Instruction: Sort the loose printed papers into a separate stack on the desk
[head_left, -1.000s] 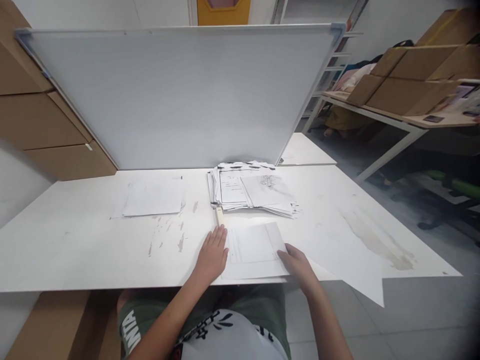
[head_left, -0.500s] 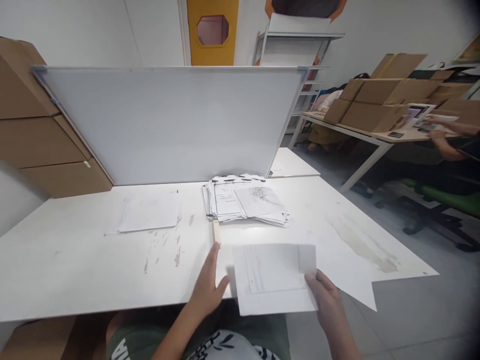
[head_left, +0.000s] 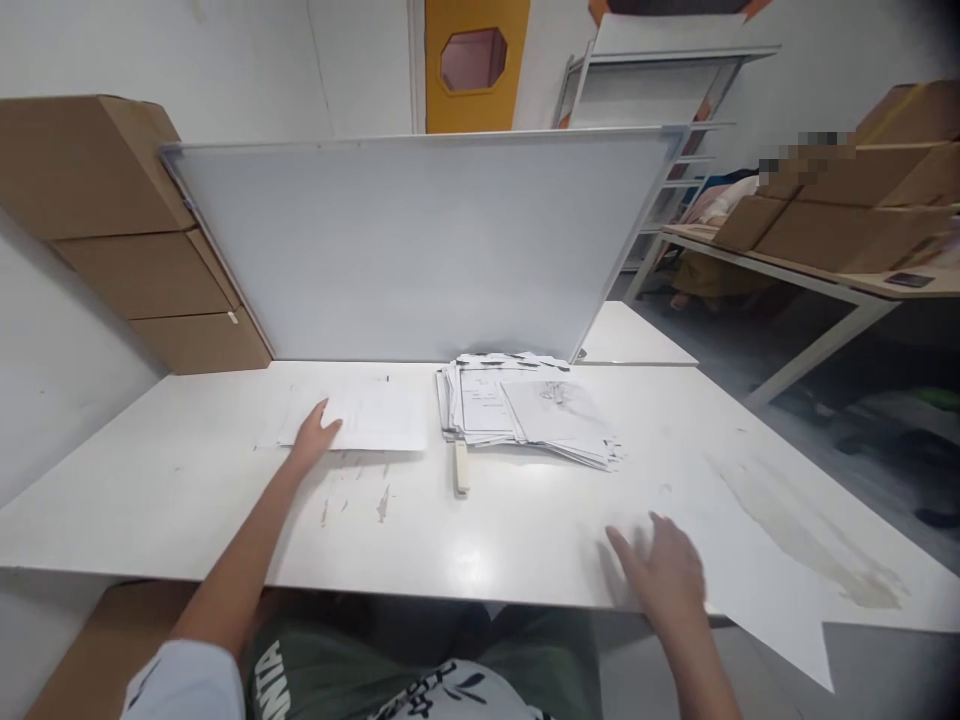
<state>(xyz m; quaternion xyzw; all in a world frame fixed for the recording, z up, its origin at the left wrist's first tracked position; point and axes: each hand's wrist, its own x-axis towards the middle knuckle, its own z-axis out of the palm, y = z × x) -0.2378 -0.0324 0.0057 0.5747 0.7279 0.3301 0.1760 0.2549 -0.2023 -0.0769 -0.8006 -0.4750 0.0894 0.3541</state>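
Note:
At the left of the table, my left hand (head_left: 313, 438) lies on sheets of paper (head_left: 382, 420), its thumb and index finger spread over them. Over the bare table on the right, my right hand (head_left: 664, 570) is slightly blurred, with fingers apart and nothing in them. A stack of printed papers (head_left: 487, 405) with uneven edges sits in the middle, a sketched sheet on top. Against its front edge is a narrow cream-coloured object (head_left: 461, 468), possibly a stapler. A blank white sheet (head_left: 772, 580) hangs partly over the front edge, right of my right hand.
A whiteboard (head_left: 435, 250) stands along the back of the white table (head_left: 525, 540). Stacked cardboard boxes (head_left: 180, 270) rise at its left end. Brownish stains mark the tabletop. At right, another table (head_left: 787, 265) carries more boxes.
The sheet my right hand held in front of me is no longer there. My left hand has left the cream object and moved left onto the papers. My right hand is now empty.

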